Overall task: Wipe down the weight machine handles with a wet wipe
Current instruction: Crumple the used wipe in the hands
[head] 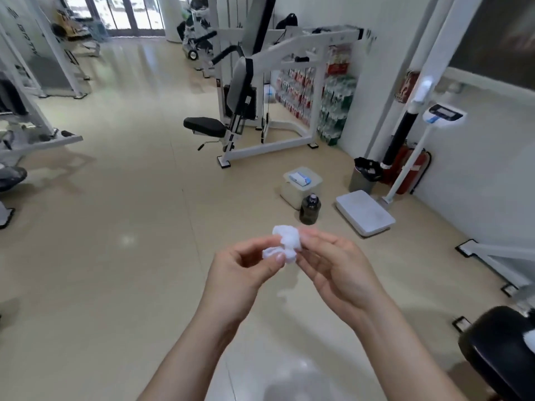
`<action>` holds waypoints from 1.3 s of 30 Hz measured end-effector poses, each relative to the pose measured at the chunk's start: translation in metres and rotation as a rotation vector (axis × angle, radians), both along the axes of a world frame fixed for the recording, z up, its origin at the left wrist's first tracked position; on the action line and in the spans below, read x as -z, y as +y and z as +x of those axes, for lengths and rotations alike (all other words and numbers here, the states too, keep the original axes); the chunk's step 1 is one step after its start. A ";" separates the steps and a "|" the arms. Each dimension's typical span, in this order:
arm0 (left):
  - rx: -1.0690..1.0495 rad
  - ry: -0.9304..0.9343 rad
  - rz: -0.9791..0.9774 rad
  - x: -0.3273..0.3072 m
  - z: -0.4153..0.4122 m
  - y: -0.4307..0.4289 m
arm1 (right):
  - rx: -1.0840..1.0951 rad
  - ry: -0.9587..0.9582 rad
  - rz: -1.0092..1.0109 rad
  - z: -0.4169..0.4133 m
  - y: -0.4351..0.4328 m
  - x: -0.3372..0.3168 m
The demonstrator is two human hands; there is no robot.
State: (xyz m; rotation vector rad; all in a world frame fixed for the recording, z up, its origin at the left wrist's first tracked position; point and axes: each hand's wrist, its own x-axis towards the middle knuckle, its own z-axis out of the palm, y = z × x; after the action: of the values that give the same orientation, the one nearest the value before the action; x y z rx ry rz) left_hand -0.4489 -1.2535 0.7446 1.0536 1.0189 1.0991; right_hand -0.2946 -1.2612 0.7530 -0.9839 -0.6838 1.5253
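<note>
Thumb and fingertips of the left hand (246,273) pinched the lower lobe of the wet wipe (287,241), and the curled fingers of the right hand (338,270) gripped its upper lobe. The wipe was a crumpled white wad held in the air between both hands, its longer axis running roughly away from the person. The weight machine (260,82) stood well beyond, with a white box (298,192) and a dark jug (310,211) on the floor between.
</note>
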 end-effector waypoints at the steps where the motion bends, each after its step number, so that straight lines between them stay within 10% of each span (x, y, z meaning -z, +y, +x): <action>1: -0.035 0.064 0.029 0.003 0.004 0.023 | -0.023 -0.051 0.038 -0.002 0.017 0.001; 14: 0.013 0.145 0.024 0.018 0.070 0.350 | 0.129 -0.343 0.010 0.052 0.326 0.026; 27: 0.479 0.240 0.083 0.042 0.170 0.666 | 0.401 0.034 -0.133 0.156 0.609 0.063; 34: 0.535 0.323 0.111 0.048 0.251 0.848 | 0.539 -0.459 -0.185 0.206 0.752 0.052; 39: 0.632 0.346 0.099 0.055 0.335 0.920 | 0.810 -0.427 -0.301 0.268 0.816 0.060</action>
State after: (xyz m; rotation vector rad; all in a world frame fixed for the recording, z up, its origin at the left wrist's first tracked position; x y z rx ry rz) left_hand -0.1143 -0.3337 0.6900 1.5473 0.8078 0.4621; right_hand -0.0269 -0.4453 0.6933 -1.5987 -0.2670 0.7108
